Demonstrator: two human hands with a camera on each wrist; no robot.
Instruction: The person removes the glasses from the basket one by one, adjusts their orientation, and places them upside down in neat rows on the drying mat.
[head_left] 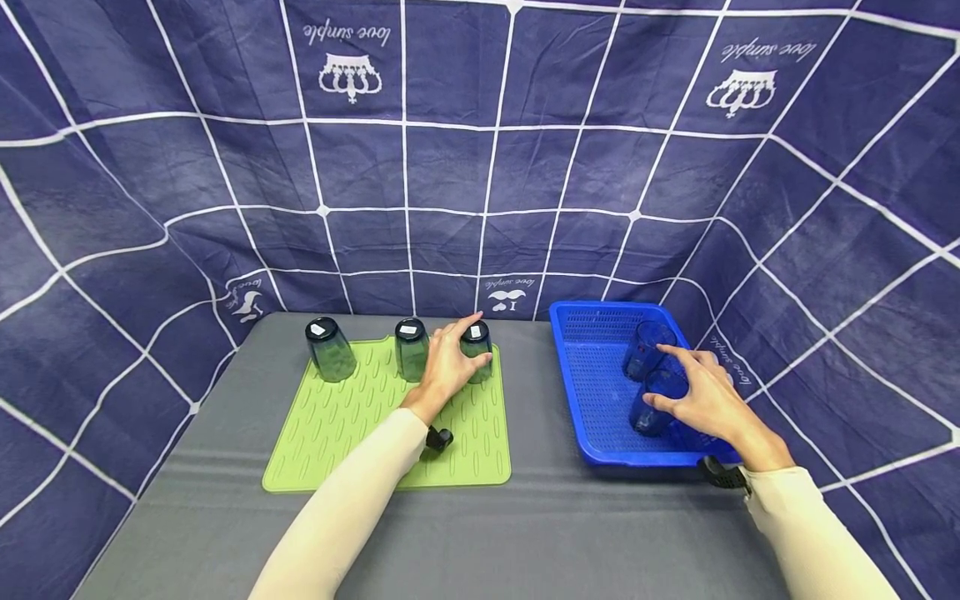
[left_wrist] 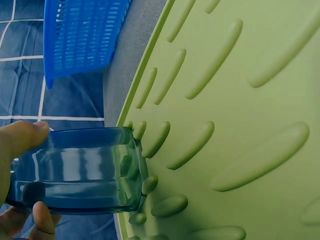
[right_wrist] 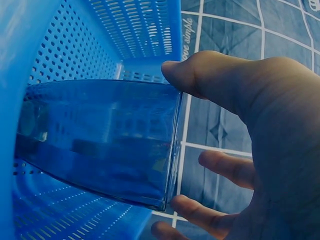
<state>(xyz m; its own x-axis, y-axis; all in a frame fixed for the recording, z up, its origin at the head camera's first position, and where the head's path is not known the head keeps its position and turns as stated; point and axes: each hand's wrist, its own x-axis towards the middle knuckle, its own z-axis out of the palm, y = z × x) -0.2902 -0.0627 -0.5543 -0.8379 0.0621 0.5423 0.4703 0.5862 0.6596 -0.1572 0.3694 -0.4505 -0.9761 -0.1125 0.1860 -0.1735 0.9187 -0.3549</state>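
Note:
My left hand holds an upside-down drinking glass by its base, at the back right corner of the green drying mat. In the left wrist view, thumb and fingers lie on either side of this glass, and its mouth meets the ribbed mat. My right hand reaches into the blue basket, thumb and fingers spread about the rim of the nearer upright glass. The right wrist view shows the thumb at the rim of this glass, the other fingers apart from it. Behind stands another glass.
Two more glasses stand upside down along the mat's back edge, a left glass and a middle glass. Grey cloth covers the table between mat and basket. A blue checked curtain hangs behind and at both sides.

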